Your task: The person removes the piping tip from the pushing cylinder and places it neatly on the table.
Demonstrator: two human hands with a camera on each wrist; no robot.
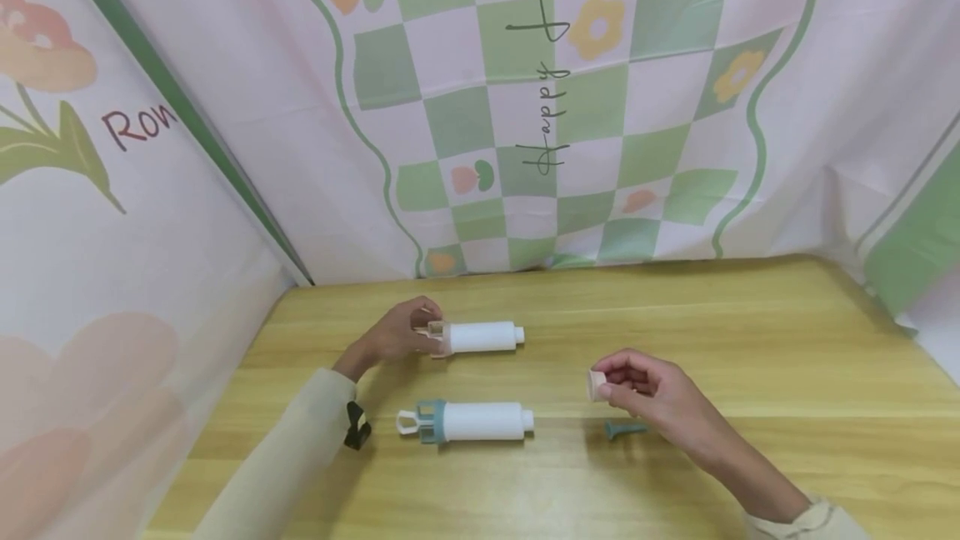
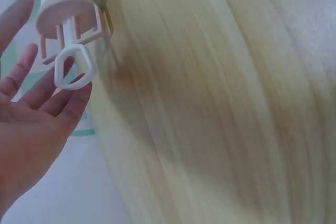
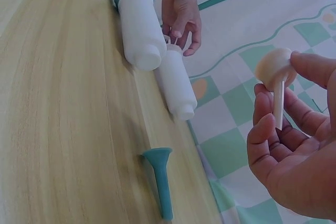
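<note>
Two hands inspected. The right hand [image 1: 663,400] pinches the pale pink funnel [image 1: 596,386] between its fingers; I advise a light hold, rim kept clear. The left hand [image 1: 393,333] has loose, relaxed fingers at the handle [image 2: 73,49] of the pink-collared tube [image 1: 483,337]. That tube's long axis runs away from them, spout [image 1: 519,335] outermost; the funnel's flared mouth faces leftward, stem palmward.

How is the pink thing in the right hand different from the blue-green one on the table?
The pink piece is held up in the right hand; the blue-green piece lies on the table. The pink piece has a fat, rounded head; the blue-green piece has a flared, funnel-like one. Both have a narrow stem.
</note>
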